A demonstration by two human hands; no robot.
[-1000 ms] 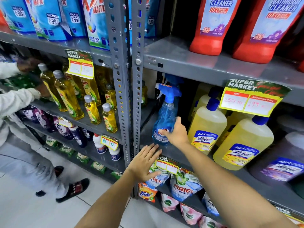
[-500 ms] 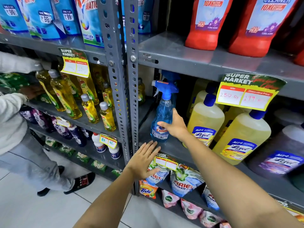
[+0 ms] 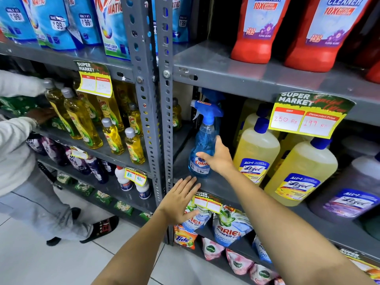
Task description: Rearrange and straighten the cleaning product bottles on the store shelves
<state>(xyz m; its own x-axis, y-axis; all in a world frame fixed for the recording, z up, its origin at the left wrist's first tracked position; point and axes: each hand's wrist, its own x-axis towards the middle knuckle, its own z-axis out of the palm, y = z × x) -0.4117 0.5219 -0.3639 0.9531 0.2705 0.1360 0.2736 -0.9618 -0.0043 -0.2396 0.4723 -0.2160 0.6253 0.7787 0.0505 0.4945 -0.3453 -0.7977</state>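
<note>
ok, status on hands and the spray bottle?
Right hand wrapped on blue spray bottle, upright on shelf. Left hand open, empty, at shelf edge. Yellow bottle close beside.

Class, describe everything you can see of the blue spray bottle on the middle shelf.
The blue spray bottle is clear plastic holding blue liquid, topped by a blue trigger head with a white nozzle tip. Its front label reads Colin. It stands upright near the left end of the grey metal shelf, left of the yellow Lizol bottles. The right hand wraps its lower body; the left hand does not touch it.

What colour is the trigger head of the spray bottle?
Blue, with a white trigger; the spray bottle shows in the head view.
</note>
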